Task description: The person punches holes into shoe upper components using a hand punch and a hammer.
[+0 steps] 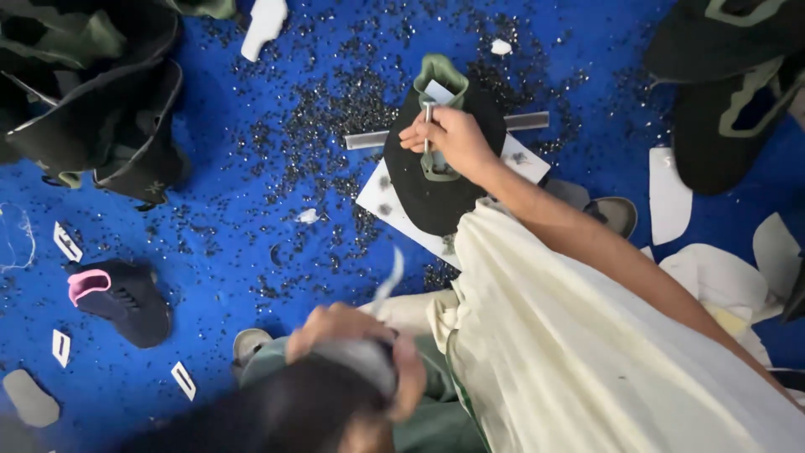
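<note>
- Punching is the step in hand — right hand (449, 138) grips a metal punch (428, 126) upright on the black shoe upper (436, 197), on a white board (394, 214).
- Left hand (352, 335) fingers curl round something grey; next move needs the punch held steady.

Black shoe upper (436, 189) with green tongue, flat on white board (377, 201).

Right hand (449, 138) reaches forward, fingers closed; left hand (356, 340) is curled shut near the body.

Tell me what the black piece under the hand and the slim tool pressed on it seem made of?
The black shoe upper looks like soft matte fabric with green trim, though that's uncertain. The slim tool in the right hand looks like metal, pale grey and shiny.
</note>
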